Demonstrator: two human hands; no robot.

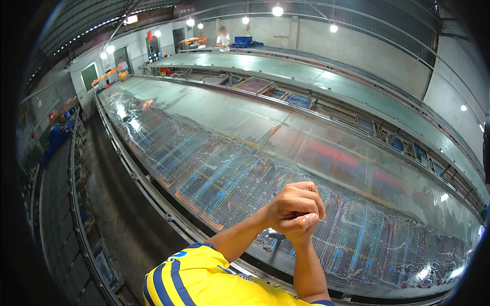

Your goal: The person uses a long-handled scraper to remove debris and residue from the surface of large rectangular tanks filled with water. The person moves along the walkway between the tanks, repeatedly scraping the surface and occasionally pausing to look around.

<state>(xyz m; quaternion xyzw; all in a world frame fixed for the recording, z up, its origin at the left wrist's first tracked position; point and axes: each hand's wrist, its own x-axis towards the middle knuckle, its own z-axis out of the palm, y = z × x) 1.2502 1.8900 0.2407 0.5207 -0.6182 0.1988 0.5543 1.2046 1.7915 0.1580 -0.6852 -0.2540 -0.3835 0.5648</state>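
Clasping together, clenched, empty: left hand [291, 204], right hand [302, 228], above glossy streaked printing table [214, 168].

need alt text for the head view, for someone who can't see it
Two bare hands are clasped together above a long glossy printing table streaked with blue and orange lines. A yellow sleeve with blue stripes fills the bottom edge; parallel tables and two distant people stand behind.

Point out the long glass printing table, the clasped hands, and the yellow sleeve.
Long glass printing table [214, 168], head view, streaked glass top.
Clasped hands [296, 209], head view, knuckles of the upper hand.
Yellow sleeve [204, 278], head view, striped shoulder.
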